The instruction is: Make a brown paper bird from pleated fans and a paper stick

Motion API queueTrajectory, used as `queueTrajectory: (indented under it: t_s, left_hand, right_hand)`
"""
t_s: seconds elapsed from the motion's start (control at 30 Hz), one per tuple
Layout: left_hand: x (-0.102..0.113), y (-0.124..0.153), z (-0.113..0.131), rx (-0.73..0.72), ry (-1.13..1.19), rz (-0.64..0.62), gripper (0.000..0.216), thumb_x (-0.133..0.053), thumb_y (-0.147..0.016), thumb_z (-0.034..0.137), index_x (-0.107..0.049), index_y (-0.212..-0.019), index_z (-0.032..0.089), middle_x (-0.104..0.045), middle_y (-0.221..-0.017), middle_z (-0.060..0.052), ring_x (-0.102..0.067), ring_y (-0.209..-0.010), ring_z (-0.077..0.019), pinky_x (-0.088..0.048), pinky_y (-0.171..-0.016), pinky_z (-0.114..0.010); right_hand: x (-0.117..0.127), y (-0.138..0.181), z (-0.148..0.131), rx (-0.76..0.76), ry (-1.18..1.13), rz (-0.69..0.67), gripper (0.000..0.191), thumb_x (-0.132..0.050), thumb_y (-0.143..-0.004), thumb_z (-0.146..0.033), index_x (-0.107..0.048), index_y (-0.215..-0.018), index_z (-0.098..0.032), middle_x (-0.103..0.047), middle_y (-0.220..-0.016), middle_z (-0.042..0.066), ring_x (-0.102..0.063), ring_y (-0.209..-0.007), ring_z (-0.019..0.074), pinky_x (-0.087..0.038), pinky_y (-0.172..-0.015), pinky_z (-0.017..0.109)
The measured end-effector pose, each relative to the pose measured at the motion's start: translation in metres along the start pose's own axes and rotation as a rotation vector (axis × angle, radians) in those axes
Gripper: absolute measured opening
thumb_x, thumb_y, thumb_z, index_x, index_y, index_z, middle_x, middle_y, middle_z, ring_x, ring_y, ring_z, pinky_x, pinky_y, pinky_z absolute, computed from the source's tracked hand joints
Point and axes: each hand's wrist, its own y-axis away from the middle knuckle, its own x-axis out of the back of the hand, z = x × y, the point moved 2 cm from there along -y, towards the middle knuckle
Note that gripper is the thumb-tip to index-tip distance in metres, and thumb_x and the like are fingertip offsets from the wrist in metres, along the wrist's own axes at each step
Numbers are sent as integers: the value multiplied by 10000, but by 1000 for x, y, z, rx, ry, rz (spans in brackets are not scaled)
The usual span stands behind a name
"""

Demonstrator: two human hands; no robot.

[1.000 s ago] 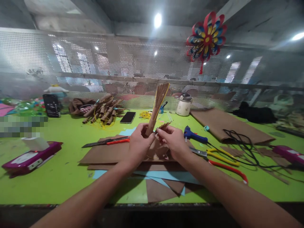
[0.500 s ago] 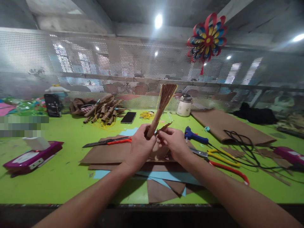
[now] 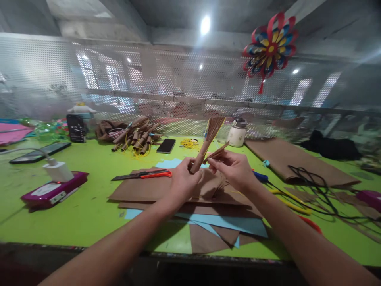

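Observation:
My left hand (image 3: 186,179) is closed round the rolled handle of a small brown paper broom (image 3: 210,137), whose fringed end fans upward with yellow thread along its edges. Just to the right, my right hand (image 3: 233,167) pinches a thin strip of brown paper (image 3: 219,152) that slants up and reaches toward the handle. Whether the strip is joined to the broom I cannot tell. Beneath both hands lie stacked brown paper sheets (image 3: 143,188) and light blue sheets (image 3: 232,223). Scissors with orange-red handles (image 3: 156,174) rest on the stack, left of my left hand.
Behind, a pile of brown paper rolls (image 3: 139,137), a phone (image 3: 166,145), yellow thread (image 3: 189,143) and a white jar (image 3: 237,133) stand along the table. At right are a blue glue gun (image 3: 260,176), pliers with yellow handles (image 3: 293,203) and a black cable (image 3: 323,190). A purple power strip (image 3: 55,192) sits left.
My right hand has moved right and up, drawing the paper strip further out from the handle. The broom leans more to the right. The whole view has shifted slightly.

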Motion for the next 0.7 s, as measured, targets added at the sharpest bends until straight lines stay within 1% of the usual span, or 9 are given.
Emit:
queueTrajectory:
  t_s: [0.1, 0.23, 0.33, 0.5, 0.7]
  left_hand:
    - [0, 1, 1, -19, -45, -8, 241, -577, -690, 209, -590, -926, 163, -635, -786, -22, -581, -707, -159, -451, -647, -275]
    - [0, 2, 0, -45, -38, -14, 230, -566, -699, 201, -586, -924, 158, -641, -815, -27, -582, -724, -154, -447, -653, -264]
    - [0, 3, 0, -52, -42, -17, 220, -557, -701, 189, -589, -917, 163, -644, -813, -22, -580, -722, -149, -438, -641, -252]
    - [0, 4, 3, -62, -87, 6, 219, -550, -692, 177, -593, -907, 171, -647, -799, -16, -574, -711, -151, -424, -631, -253]
    - [0, 3, 5, -56, -58, -1, 214, -542, -686, 167, -589, -895, 169, -643, -790, -20, -566, -700, -151, -417, -623, -251]
  right_hand:
    - [0, 0, 1, -19, -1, -13, 181, -659, -735, -294, -668, -825, -137, -632, -657, 20, -572, -563, 116, -500, -548, 275]
    - [-1, 1, 1, -67, 24, -31, 164, -658, -732, -286, -666, -787, -131, -643, -645, 25, -587, -557, 120, -512, -542, 275]
    - [-2, 2, 0, -61, 38, -44, 177, -649, -742, -292, -665, -806, -129, -641, -644, 27, -593, -572, 127, -519, -554, 281]
    - [-5, 5, 3, -32, 69, -4, 156, -644, -749, -266, -661, -815, -126, -631, -626, 16, -586, -556, 117, -512, -557, 267]
    - [-6, 6, 10, -17, 118, 42, 162, -637, -760, -281, -659, -826, -134, -641, -645, 21, -598, -571, 127, -509, -558, 267]
